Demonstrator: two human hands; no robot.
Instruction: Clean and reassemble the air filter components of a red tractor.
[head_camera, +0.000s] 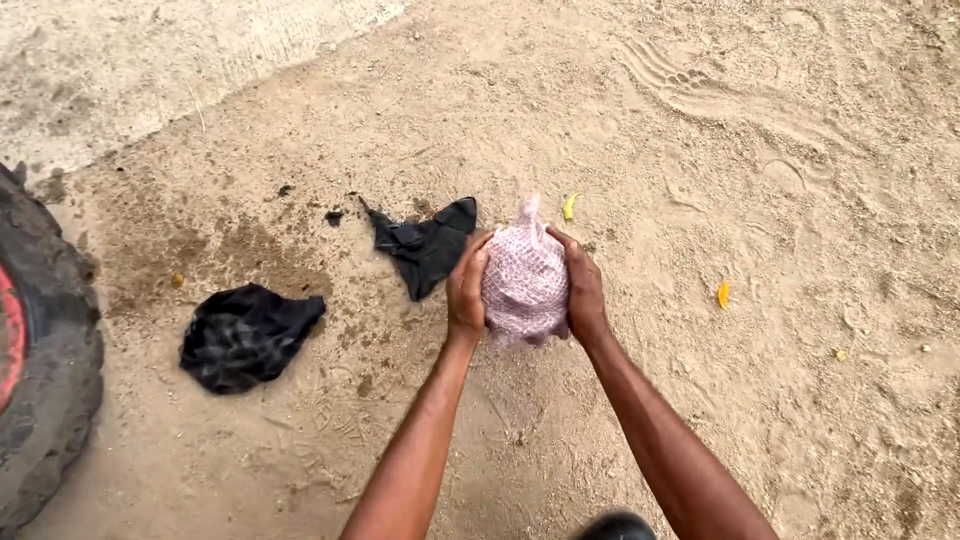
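Pink-and-white checked cloth bundle (525, 280) between my hands. 2 black rags: 1 crumpled, faintly plaid (247, 335); 1 plain black (428, 245). 2 yellow leaf scraps (569, 206) (723, 293). Tan sandy ground (780, 200); pale grey concrete (120, 60). Dark grey tyre (45, 390), red rim.

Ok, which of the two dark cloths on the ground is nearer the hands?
The smaller black cloth, lying just beside the left hand. The larger crumpled one lies farther left, near the tyre.

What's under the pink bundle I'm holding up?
Sandy ground lies below the pink bundle, held between left hand and right hand. A black rag lies beside it. The bundle hides the ground directly beneath it.
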